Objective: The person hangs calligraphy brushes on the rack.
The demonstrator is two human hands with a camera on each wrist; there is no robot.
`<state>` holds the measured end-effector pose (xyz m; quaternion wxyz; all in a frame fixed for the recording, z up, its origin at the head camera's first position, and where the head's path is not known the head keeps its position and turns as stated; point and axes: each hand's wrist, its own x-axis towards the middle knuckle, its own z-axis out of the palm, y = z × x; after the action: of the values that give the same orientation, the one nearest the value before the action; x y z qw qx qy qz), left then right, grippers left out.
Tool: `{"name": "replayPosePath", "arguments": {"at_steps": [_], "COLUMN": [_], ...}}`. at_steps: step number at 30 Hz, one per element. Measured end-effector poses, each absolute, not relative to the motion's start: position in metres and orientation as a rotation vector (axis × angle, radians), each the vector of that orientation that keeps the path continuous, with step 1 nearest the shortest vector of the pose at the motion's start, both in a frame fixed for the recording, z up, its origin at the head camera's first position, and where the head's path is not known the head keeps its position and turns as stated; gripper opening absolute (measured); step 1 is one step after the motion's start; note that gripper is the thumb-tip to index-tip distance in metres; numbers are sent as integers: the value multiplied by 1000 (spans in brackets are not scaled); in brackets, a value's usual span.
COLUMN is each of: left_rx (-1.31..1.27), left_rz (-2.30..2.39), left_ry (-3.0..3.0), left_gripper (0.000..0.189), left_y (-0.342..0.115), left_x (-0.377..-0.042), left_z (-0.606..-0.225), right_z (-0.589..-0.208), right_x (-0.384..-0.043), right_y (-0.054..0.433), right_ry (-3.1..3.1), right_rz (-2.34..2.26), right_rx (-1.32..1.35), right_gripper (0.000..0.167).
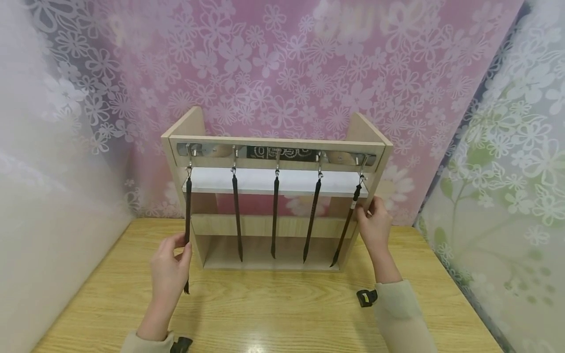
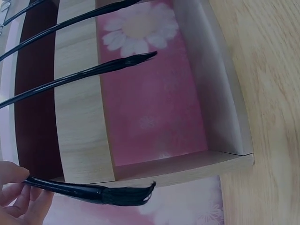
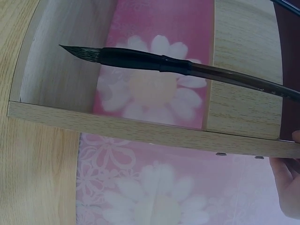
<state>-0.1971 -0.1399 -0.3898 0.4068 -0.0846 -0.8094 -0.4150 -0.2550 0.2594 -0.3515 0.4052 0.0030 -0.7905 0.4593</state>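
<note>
A small wooden shelf [image 1: 273,226] stands on the table with several dark calligraphy brushes hanging tip-down from metal hooks along its front. On the left, my left hand [image 1: 169,264] pinches the leftmost calligraphy brush [image 1: 188,206] partway down its handle. Its dark bristles [image 2: 126,196] point past the fingers, slightly frayed at the end. My right hand [image 1: 376,223] grips the shelf's right side panel, partly hidden behind it. Close to that hand hangs the rightmost calligraphy brush [image 1: 346,230], slanted, its pointed tip [image 3: 79,52] in front of the shelf's lower opening.
A metal hook strip [image 1: 220,150] with a dark patterned middle runs along the shelf's top board. Under it lies a white shelf board [image 1: 256,177]. The wood-grain table [image 1: 265,309] meets pink flowered sheeting [image 1: 273,73] behind and pale sheeting [image 1: 507,196] at the right.
</note>
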Motion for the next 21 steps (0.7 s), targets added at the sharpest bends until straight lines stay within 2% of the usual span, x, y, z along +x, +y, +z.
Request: {"name": "replayPosePath", "arguments": {"at_steps": [5,8,12,16,21], "left_rx": [-204,-241,-248,-214,-231], "left_rz": [-1047,-1113,-1060,-942,-1004], "left_ry": [-2050,-1998,-1958,-1983,-1961], "left_gripper": [18,18,20,24,23], "left_y": [-142,-155,-182,-200,-200], "left_x": [-204,-227,-282,-323,-331], "left_z": [-396,-426,-495,-542,-547], "right_z": [-352,-352,-351,-351,-353], "right_x": [-256,-256,-256,-256,-256], "right_y": [259,259,259,259,260], "right_ry": [-1991,-1991,-1993,-1993,-1996], "right_rz": [1138,1127,1126,1127,1129], "right_rx": [10,8,2,-1,4], "right_gripper": [23,23,22,23,23]}}
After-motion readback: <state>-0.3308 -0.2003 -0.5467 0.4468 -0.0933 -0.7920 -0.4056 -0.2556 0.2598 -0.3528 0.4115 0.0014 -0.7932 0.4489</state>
